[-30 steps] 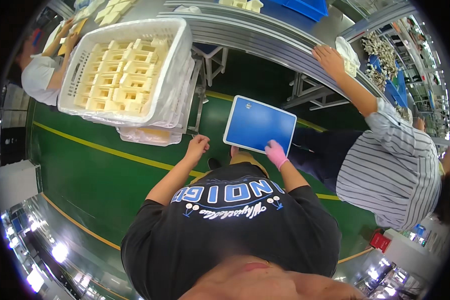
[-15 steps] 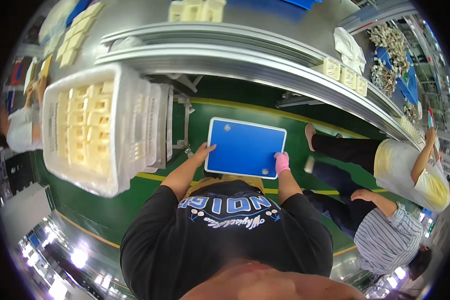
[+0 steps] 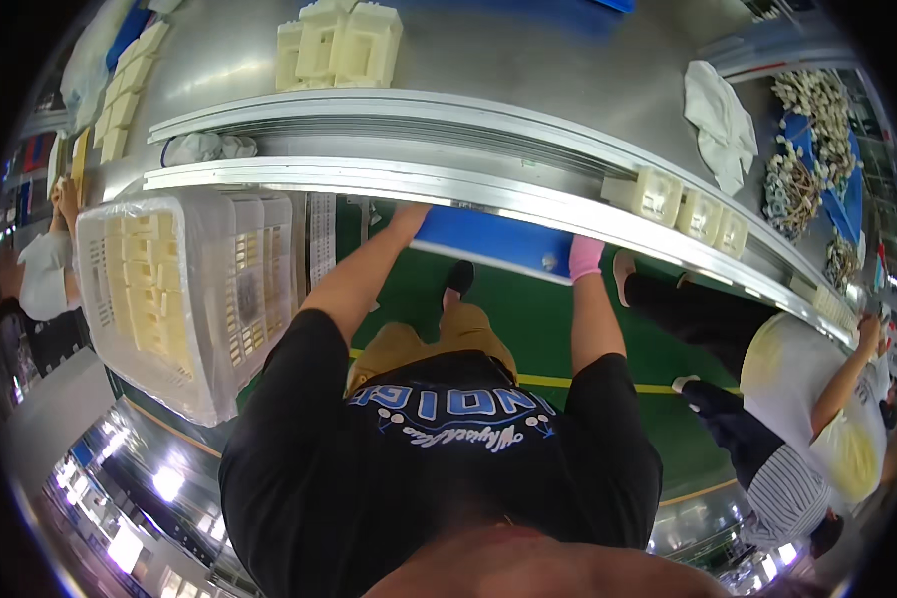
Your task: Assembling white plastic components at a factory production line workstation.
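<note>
The blue white-edged board (image 3: pixel 488 241), probably stiff, is aptly gripped at both ends by left hand (image 3: pixel 410 216) and pink-gloved right hand (image 3: pixel 585 258), fingers partly hidden.

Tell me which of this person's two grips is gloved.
The right grip, at the right end of the blue board: it wears a pink glove; the left grip, opposite, looks bare.

Blue panel (image 3: pixel 488 242): flat, smooth, w/ a pale rim along the edge nr the person & a small round silvery fitting (image 3: pixel 549 261) by its nr R corner. From here I see it held up off the flr (image 3: pixel 528 339), L hand (image 3: pixel 409 219) at one end, R hand (image 3: pixel 585 257) at t'other. Far part's hidden behind the desk rail (image 3: pixel 369 177); can't tell exact tilt.
</note>
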`<action>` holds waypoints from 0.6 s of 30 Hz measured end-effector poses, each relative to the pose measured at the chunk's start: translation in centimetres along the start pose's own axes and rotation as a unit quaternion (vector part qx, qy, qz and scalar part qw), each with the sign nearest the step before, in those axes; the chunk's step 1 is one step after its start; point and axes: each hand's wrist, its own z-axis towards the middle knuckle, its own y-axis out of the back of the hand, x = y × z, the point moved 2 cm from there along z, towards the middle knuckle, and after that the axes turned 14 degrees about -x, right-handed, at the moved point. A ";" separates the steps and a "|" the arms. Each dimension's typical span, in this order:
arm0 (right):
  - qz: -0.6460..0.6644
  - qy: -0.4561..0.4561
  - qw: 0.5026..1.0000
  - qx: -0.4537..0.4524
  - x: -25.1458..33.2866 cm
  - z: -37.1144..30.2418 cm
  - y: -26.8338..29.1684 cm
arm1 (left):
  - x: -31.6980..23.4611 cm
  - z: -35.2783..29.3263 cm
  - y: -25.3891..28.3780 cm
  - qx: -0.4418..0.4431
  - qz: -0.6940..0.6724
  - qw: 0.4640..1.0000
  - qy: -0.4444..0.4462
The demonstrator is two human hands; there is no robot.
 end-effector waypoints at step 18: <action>0.117 0.119 0.981 0.097 5.0 6.1 -4.3 | -2.7 2.9 -4.3 0.013 0.106 0.990 -0.095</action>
